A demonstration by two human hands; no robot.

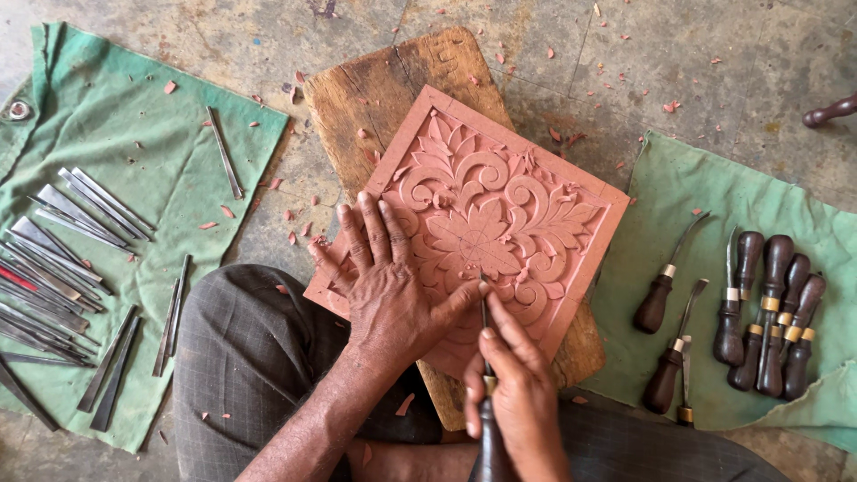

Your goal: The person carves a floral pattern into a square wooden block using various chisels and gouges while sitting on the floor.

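Note:
A square reddish tile [500,205] carved with a flower and leaf scrolls lies tilted on a worn wooden board [393,80]. My left hand [379,286] rests flat on the tile's lower left part, fingers spread, thumb stretched toward the blade. My right hand [513,397] grips a dark-handled carving tool [486,353]; its thin metal tip touches the tile near the lower middle of the carved pattern, just below the central flower. The handle's lower end runs out of view at the bottom edge.
A green cloth [107,134] on the left holds several bare steel chisels [62,241]. Another green cloth [714,205] on the right holds several dark wooden-handled tools [772,312]. Reddish chips litter the concrete floor [625,54]. My checked trouser knees [241,348] sit below the board.

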